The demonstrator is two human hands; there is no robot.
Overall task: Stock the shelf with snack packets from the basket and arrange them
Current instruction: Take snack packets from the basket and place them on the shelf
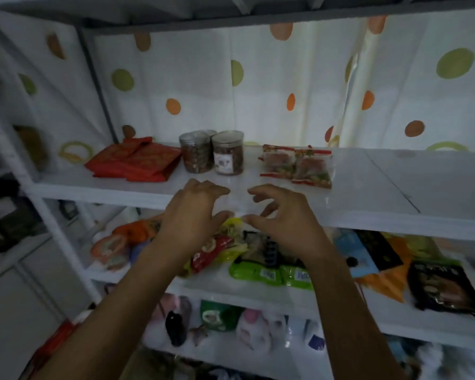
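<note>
Shelf [258, 200] holds three jars [211, 153], two clear packets [296, 167]; both hands' [195, 212] [283, 215] grip open, empty.

White shelf [368, 182], dimly lit. Toward its left edge, red packets [135, 161] lying flat; beside them, clear lidded jars [213, 153] upright near the middle; just right, two clear snack bags [296, 165]. Right end bare.
</note>
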